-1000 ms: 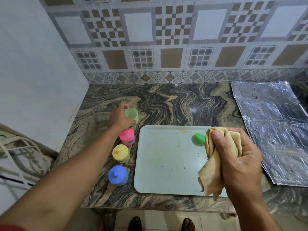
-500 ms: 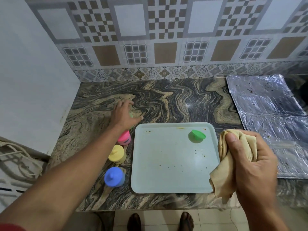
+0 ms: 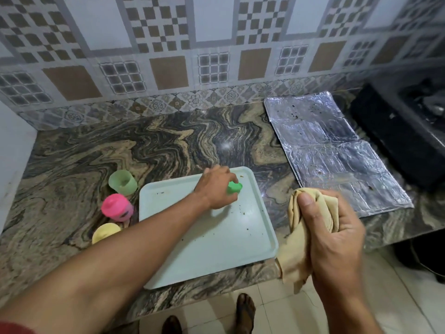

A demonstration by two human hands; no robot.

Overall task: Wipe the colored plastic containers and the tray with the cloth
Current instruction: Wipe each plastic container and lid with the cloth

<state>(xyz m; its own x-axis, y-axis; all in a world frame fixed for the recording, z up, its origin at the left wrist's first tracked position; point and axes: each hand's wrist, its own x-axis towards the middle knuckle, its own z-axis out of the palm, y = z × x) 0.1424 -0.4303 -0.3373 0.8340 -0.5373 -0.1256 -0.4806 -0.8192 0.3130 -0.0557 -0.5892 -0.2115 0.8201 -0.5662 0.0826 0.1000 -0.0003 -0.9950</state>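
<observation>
My left hand (image 3: 218, 189) pinches the green lid (image 3: 234, 187) mid-frame on the tray (image 3: 216, 247); right hand (image 3: 334, 233) grips the cloth (image 3: 298, 242); I should lift straight

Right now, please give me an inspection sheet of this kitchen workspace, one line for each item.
Surface: swirled marble counter, glossy.
Job's things: pale tray near the front edge, brown crumbs on it; green lid on the tray; open green container, pink container and yellow container in a row left of the tray; tan cloth.
Clutter: spotted foil sheet right of the tray.
Hands: left hand holds the green lid; right hand grips the bunched cloth.
Cables: nothing seen.
Surroundings: patterned wall tiles; black stove far right; tiled floor.
</observation>
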